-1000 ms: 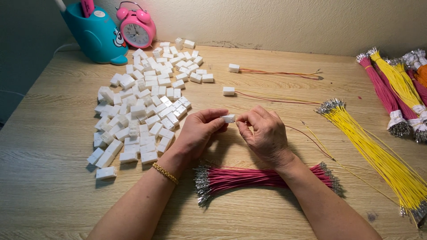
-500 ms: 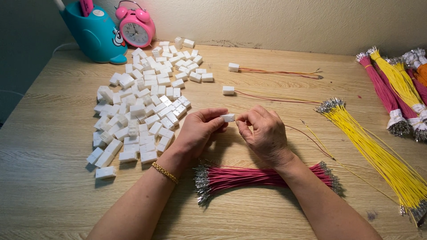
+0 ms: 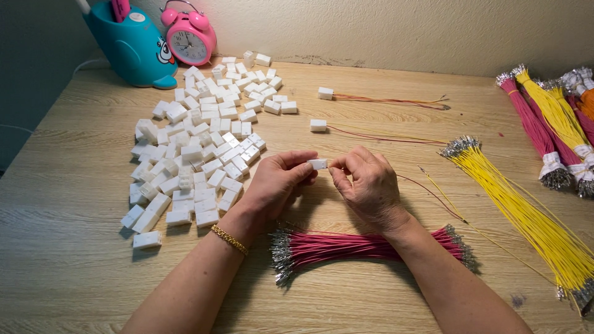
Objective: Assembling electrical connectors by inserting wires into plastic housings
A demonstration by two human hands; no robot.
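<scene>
Fingertips of both hands meet over the middle of the worktop [image 3: 80, 247], pinching one small white plastic connector housing [image 3: 318, 164] between them. The left hand [image 3: 275, 185] closes thumb and forefinger on the housing's left end; the right hand [image 3: 366, 185] is curled closed at its right end, fingers bunched as if pressing a thin wire [image 3: 433, 196] into it, though the exact contact is too small to tell. That wire trails away from the right hand toward the right.

The housing looks very light, rigid and smooth, so it likely slips easily; a firm pinch on its flat sides seems the best hold, leaving the open end free. The wire looks thin and limp, with a small metal terminal that probably bends if forced, so it is best held close to its tip.

Left of the left hand lies a wide heap of white housings [image 3: 198, 154]. Just below both wrists lies a bundle of red wires [image 3: 346, 246]. Beyond the hands, two finished housings with wires [image 3: 317, 125] rest apart. Right of the right hand stretches a bundle of yellow wires [image 3: 520, 207], with further tied wire bundles [image 3: 550, 136] beyond. A teal holder [image 3: 133, 46] and pink alarm clock [image 3: 189, 40] stand at the far left.
</scene>
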